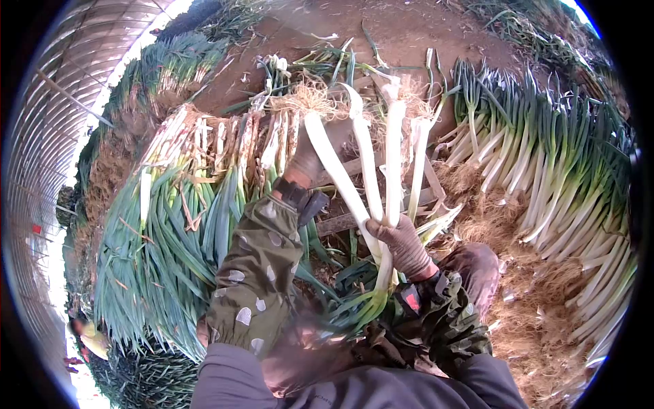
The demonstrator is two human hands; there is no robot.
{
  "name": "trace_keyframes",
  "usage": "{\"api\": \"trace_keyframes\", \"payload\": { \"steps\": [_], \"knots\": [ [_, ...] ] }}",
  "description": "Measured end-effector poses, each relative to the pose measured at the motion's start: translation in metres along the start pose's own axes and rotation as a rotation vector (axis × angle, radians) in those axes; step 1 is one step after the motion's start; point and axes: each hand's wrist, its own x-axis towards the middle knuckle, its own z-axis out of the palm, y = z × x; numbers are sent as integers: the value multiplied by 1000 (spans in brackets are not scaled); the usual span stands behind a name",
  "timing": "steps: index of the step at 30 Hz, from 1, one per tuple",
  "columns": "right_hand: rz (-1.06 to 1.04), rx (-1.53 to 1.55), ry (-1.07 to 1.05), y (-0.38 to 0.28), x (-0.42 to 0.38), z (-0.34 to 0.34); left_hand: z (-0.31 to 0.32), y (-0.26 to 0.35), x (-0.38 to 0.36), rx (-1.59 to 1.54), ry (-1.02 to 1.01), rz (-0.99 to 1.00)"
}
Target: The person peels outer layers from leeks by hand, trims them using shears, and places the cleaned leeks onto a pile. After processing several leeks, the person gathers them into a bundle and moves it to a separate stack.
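My right hand (405, 247), in a knitted glove, is closed around a few large green onions (393, 157) near where their white shafts turn green. The shafts fan out upward, with the roots at the top and the green leaves (368, 307) toward my lap. My gloved left hand (319, 151) is farther up, behind the leftmost white shaft (334, 167) and just below its root tuft (310, 99). That shaft and the roots cover its fingers, so their grip is hidden.
Left of my arm lies a thick row of unpeeled green onions (163, 225), roots away from me. On the right are rows of clean white-shafted onions (545, 163), with loose roots and peelings (524, 300) on the ground. Wooden slats (340, 221) show beneath my hands. Another person (94, 339) is at far left.
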Motion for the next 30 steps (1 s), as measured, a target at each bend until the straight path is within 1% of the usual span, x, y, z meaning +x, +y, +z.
{"api": "trace_keyframes", "payload": {
  "steps": [2, 4, 8, 11, 13, 14, 16, 18, 20, 22, 23, 26, 27, 28, 30],
  "knots": [
    [-3, 29, -13, 4, 2, -2, -5, 8, 1, 39, 4, -15],
    [-16, -12, -25, -4, -1, 6, -22, 20, 7, 109, 18, -26],
    [-47, -168, -3, 1, -7, 10, -73, 64, 18, 374, 70, -32],
    [-9, -45, -42, 5, -3, 4, -97, 85, 18, 597, 36, -66],
    [-40, 6, -62, 8, 1, 3, -95, 77, 10, 675, -17, -99],
    [-29, -16, -73, 6, 0, 3, -88, 62, 1, 663, -56, -113],
    [-8, -60, -91, 2, -3, 4, -67, 27, -13, 498, -80, -104],
    [6, -74, -147, 2, -6, 5, -40, 2, -26, 303, -59, -77],
    [3, -53, -175, -1, -10, 11, -27, -5, -30, 180, -20, -59],
    [-40, -88, -186, -2, -13, 12, -20, 3, -32, 135, 11, -56],
    [-74, -111, -147, -3, -14, 14, -21, 7, -29, 128, 23, -59],
    [-23, -10, -103, -19, -10, 10, -37, 20, -21, 156, 47, -65],
    [-85, -77, -122, -11, -8, 6, -48, 33, -17, 193, 64, -65],
    [-97, -323, -128, -12, -14, 5, -61, 48, -13, 235, 86, -72],
    [-150, -188, -132, 8, -21, 9, -92, 83, -10, 354, 119, -63]
  ]
}}
